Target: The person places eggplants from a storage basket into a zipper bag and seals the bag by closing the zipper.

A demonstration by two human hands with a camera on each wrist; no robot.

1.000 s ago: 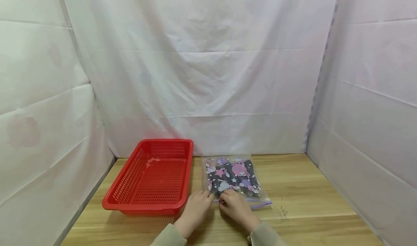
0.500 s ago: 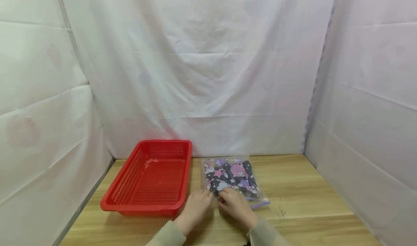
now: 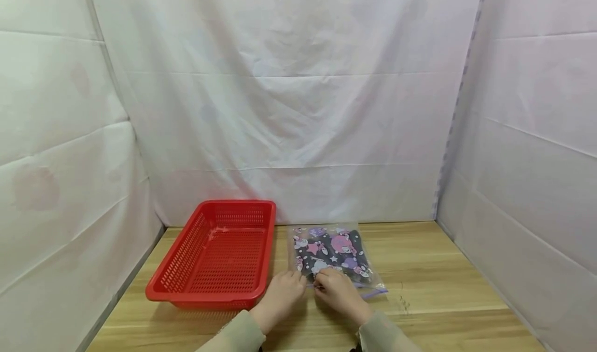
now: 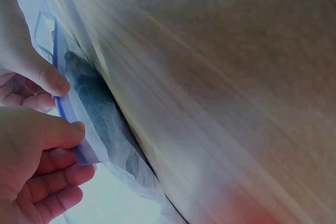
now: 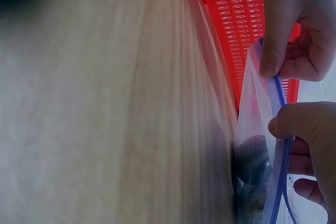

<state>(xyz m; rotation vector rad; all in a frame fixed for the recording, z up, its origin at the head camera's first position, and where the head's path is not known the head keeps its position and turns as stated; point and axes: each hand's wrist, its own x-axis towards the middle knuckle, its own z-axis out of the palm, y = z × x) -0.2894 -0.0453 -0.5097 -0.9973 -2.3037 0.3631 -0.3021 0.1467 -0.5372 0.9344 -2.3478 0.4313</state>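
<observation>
A clear zip bag (image 3: 330,256) lies flat on the table, with pink, purple and white cartoon shapes over dark contents. Its purple zip strip (image 3: 375,293) runs along the near edge. At the strip's left end my left hand (image 3: 283,294) pinches it between thumb and fingers. Close beside it, my right hand (image 3: 338,294) pinches the same strip farther right. Thumbs press on one face of the strip (image 4: 62,109) in the left wrist view, fingers behind. Beyond the right hand, the two edges of the strip (image 5: 283,182) part in the right wrist view.
A red perforated basket (image 3: 224,261) stands left of the bag, its near right corner close to the left forearm. White cloth (image 3: 298,108) hangs behind and on both sides of the wooden table (image 3: 443,290). Small dark marks (image 3: 404,304) show on the wood right of the bag.
</observation>
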